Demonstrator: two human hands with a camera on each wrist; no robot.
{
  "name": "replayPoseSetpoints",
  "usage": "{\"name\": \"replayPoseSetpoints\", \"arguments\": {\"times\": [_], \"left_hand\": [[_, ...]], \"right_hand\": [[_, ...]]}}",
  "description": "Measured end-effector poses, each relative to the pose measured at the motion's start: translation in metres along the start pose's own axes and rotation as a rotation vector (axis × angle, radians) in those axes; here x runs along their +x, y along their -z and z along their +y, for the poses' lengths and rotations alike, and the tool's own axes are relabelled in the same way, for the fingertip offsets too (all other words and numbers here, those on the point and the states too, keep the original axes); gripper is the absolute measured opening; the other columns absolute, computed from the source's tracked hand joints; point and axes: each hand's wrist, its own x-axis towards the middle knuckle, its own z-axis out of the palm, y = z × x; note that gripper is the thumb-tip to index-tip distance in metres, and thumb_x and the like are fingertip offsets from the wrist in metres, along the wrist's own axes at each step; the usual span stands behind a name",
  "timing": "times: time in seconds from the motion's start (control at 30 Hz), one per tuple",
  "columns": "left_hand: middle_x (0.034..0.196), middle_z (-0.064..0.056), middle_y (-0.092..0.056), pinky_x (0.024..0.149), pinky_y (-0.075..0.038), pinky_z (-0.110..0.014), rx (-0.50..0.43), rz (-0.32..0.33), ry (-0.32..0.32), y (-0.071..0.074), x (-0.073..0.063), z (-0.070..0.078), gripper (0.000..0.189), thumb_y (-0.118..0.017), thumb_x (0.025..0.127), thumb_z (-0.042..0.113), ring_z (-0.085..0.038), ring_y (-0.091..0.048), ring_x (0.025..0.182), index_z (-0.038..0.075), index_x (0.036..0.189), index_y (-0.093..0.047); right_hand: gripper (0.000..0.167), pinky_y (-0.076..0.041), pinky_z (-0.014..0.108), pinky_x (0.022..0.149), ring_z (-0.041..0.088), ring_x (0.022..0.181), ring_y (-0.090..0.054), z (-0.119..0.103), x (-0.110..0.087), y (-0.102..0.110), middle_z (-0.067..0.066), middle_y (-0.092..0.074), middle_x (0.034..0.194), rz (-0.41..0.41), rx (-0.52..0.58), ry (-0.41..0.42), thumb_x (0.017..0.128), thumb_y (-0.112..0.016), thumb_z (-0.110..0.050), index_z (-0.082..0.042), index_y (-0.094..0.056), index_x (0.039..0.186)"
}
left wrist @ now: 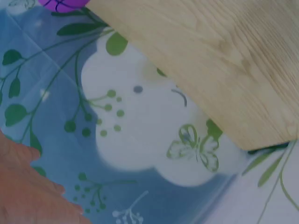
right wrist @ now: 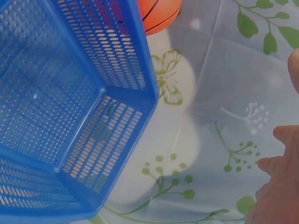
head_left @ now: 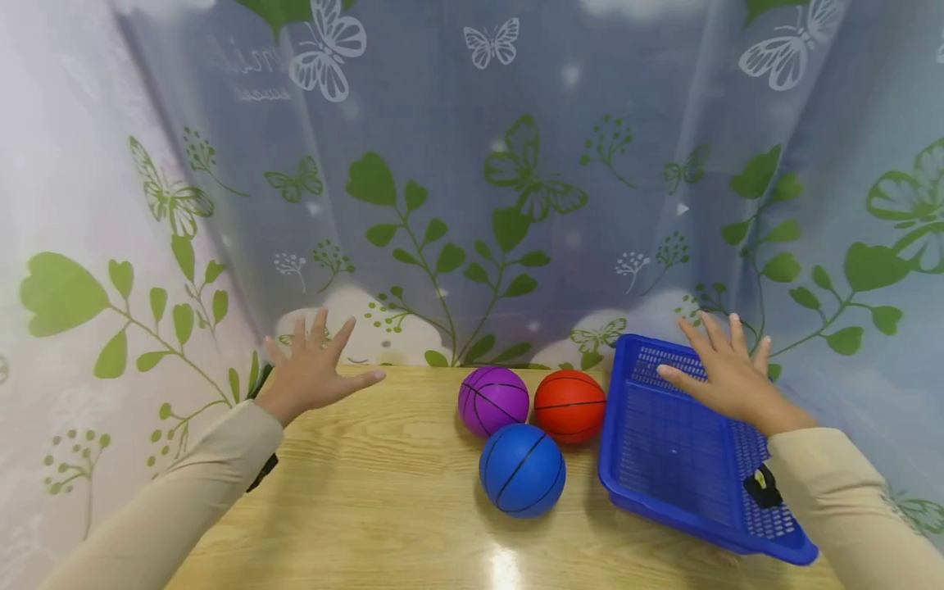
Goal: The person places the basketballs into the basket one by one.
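My left hand [head_left: 313,373] hovers at the left side of the table with its fingers spread, holding nothing. On the right, my right hand [head_left: 726,377] hangs spread-fingered above the blue plastic basket [head_left: 608,459], also holding nothing. Between the hands, three small basketballs sit close together on the table: a purple ball [head_left: 493,401], a red ball [head_left: 570,406] and, nearer to me, a blue ball [head_left: 522,470]. The red ball lies right beside the basket's left wall. In the wrist views, only part of the left hand [left wrist: 32,186] and the right hand [right wrist: 282,172] shows.
The wooden table [head_left: 369,492] ends at a hanging curtain [head_left: 442,106] printed with leaves and butterflies, which also closes off both sides. The shallow, perforated basket stands slanted on the table's right part.
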Motion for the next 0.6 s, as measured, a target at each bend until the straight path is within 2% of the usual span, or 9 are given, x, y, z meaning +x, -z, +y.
{"name": "replayPoseSetpoints", "arguments": {"times": [0.17,0.3,0.47,0.6], "left_hand": [[0.158,-0.025,-0.002,0.093,0.007,-0.083,-0.021,0.011,-0.030,-0.020,0.005,0.016,0.099,-0.052,0.080,0.074,-0.055,0.005,0.139,0.018,0.154,-0.020],[0.159,-0.022,0.000,0.096,0.007,-0.081,-0.038,-0.017,-0.046,-0.036,0.010,0.036,0.099,-0.054,0.079,0.074,-0.051,0.007,0.141,0.019,0.154,-0.020],[0.160,-0.017,-0.001,0.097,0.006,-0.080,-0.081,-0.056,-0.076,-0.070,0.009,0.066,0.099,-0.055,0.077,0.075,-0.047,0.007,0.143,0.023,0.154,-0.022],[0.160,-0.015,-0.004,0.100,0.005,-0.078,-0.156,-0.095,-0.088,-0.098,0.001,0.091,0.097,-0.057,0.076,0.074,-0.045,0.006,0.144,0.024,0.153,-0.025]], "right_hand": [[0.087,0.028,0.071,0.091,0.045,0.133,0.033,0.017,-0.007,-0.002,0.026,0.010,0.156,-0.012,-0.005,-0.040,0.094,-0.047,-0.057,-0.017,0.000,0.155],[0.088,0.030,0.071,0.089,0.048,0.131,0.034,0.034,-0.015,-0.006,0.030,0.013,0.154,-0.042,0.017,-0.084,0.095,-0.045,-0.057,-0.013,0.002,0.155],[0.090,0.026,0.075,0.088,0.057,0.128,0.030,0.060,-0.030,-0.015,0.038,0.010,0.150,-0.063,0.026,-0.131,0.095,-0.044,-0.057,-0.005,0.001,0.154],[0.091,0.020,0.079,0.088,0.061,0.127,0.027,0.081,-0.046,-0.026,0.042,0.009,0.147,-0.081,0.013,-0.163,0.096,-0.041,-0.057,-0.001,0.003,0.152]]}}
